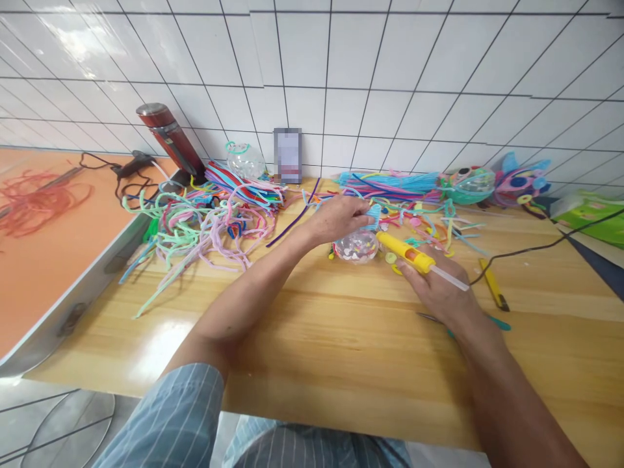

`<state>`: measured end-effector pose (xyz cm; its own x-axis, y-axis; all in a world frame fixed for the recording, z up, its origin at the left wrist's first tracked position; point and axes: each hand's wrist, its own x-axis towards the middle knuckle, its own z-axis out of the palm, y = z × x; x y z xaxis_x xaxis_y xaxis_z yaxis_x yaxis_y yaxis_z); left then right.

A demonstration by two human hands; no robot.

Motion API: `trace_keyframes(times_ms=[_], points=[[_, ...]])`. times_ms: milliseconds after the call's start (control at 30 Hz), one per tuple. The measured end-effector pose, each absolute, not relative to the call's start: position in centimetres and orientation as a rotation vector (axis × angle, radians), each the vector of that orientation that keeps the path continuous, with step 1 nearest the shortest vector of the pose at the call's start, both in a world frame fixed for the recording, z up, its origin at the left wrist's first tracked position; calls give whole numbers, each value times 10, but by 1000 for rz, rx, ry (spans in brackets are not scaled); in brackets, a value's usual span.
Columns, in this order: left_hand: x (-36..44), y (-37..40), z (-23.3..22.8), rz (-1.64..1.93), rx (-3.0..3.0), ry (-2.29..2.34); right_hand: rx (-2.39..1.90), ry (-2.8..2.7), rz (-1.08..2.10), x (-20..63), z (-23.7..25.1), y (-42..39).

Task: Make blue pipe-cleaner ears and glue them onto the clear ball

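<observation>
My right hand (441,283) is wrapped round a yellow hot glue gun (407,252) with a clear glue stick (451,278) poking out of its back. The gun's tip points left, close to my left hand (338,220). Between the closed fingers of that left hand is a light blue piece of ribbed, fuzzy pipe cleaner (374,216). Right below it a clear plastic ball (357,247) with coloured bits inside rests on the wooden table (312,351). A small yellow-green disc (390,258) lies beside the gun.
Loose pipe cleaners (195,227) are heaped at the left, with bundles (390,185) along the wall. A phone (287,156), a red thermos (170,140), another clear ball (245,160) and finished-looking fish figures (521,182) stand behind. A yellow cutter (494,286) lies right, near a black cord (531,247).
</observation>
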<state>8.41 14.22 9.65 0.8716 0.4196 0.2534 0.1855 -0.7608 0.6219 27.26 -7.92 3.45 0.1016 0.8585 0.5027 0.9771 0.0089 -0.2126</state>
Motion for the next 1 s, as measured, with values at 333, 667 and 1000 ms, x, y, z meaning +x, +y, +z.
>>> trace_keyframes(times_ms=[333, 667, 1000], points=[[84, 143, 96, 485, 2459, 405, -1914, -1760, -276, 270, 36, -78], [84, 141, 96, 511, 2470, 459, -1903, -1744, -271, 265, 36, -79], [85, 141, 99, 481, 2464, 428, -1897, -1753, -270, 256, 40, -74]])
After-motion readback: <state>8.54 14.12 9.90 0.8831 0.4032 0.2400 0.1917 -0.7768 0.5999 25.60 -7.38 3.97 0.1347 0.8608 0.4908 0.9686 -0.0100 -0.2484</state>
